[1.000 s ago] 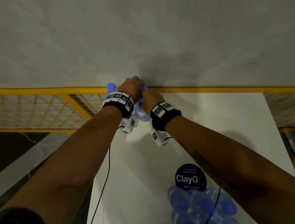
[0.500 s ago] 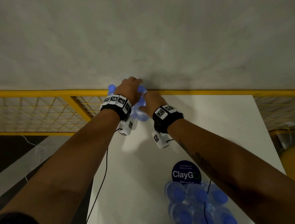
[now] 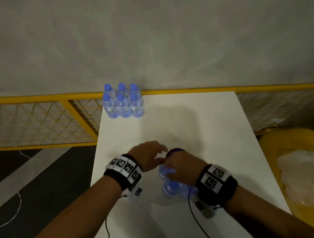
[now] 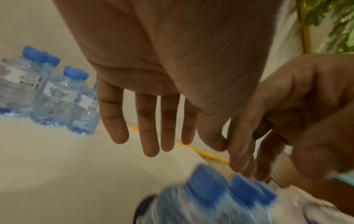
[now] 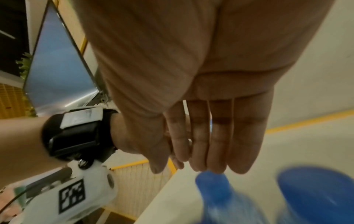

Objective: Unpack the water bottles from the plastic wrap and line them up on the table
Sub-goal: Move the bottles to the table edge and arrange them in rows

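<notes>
Six clear water bottles with blue caps (image 3: pixel 123 102) stand in two rows of three at the far left corner of the white table (image 3: pixel 199 119); they also show in the left wrist view (image 4: pixel 55 94). A cluster of several more bottles (image 3: pixel 172 188) stands near me, blurred (image 4: pixel 210 195) (image 5: pixel 214 188). My left hand (image 3: pixel 153 155) hovers just left of the cluster with straight fingers (image 4: pixel 149 128), holding nothing. My right hand (image 3: pixel 180 168) reaches over the cluster's caps, fingers (image 5: pixel 220 144) straight and together, tips just above one cap.
A dark round sticker (image 3: pixel 174 151) peeks out past my right hand. A yellow mesh fence (image 3: pixel 40 124) runs behind and left of the table. At the right, crumpled clear plastic (image 3: pixel 307 178) lies on a yellow object. Wrist cables (image 3: pixel 107 233) trail over the table's near edge.
Both hands have let go of the bottle at the far corner and drawn back to the near cluster. The far bottles stand uncovered now.
</notes>
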Demonstrator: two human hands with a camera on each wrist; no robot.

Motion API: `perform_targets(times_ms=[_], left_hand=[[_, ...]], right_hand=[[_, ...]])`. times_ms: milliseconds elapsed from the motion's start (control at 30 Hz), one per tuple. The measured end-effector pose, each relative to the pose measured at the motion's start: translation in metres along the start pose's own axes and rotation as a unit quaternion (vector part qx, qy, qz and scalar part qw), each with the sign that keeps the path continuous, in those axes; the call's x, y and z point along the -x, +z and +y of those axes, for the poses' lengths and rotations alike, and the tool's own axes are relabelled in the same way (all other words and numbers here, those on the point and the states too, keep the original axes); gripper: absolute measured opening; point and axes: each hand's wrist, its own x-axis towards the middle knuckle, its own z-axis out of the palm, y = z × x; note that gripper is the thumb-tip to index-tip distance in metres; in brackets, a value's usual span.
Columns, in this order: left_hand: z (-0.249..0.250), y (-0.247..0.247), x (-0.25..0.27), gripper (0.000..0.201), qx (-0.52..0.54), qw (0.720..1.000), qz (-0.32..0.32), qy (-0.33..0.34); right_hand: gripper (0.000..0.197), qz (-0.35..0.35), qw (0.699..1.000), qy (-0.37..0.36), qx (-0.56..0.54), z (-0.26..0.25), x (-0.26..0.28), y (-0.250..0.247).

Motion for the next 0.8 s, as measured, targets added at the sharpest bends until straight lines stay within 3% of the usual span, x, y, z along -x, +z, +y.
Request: perform_targets(times_ms=[133, 333, 467, 567, 633, 800], left_hand=[[0.019, 0.037, 0.016, 0.047, -0.027, 0.999, -0.037, -0.005], [0.034, 0.054, 0.015, 0.034, -0.125, 0.991, 0.026, -0.048], [0.038, 0.055, 0.013, 0.036, -0.178, 0.981, 0.05, -0.058], [0.034, 0.045, 0.008, 0.03, -0.16, 0.982, 0.083, -0.059], [0.028, 0.029, 0.0, 0.026, -0.128, 0.984, 0.108, -0.063], [0.009, -0.026, -0.037, 0.022, -0.102, 0.981, 0.153, -0.061]], right_hand=[[0.042, -0.008, 0.999, 0.047, 0.018, -0.001, 0.04, 0.053], [0.031, 0.076, 0.991, 0.09, 0.066, -0.006, 0.035, 0.085], [0.027, 0.088, 0.989, 0.1, 0.067, -0.008, 0.031, 0.079], [0.026, 0.086, 0.989, 0.081, 0.087, -0.008, 0.029, 0.07], [0.023, 0.088, 0.989, 0.061, 0.106, -0.009, 0.024, 0.057], [0.014, 0.135, 0.989, 0.05, 0.032, -0.01, -0.003, 0.005]])
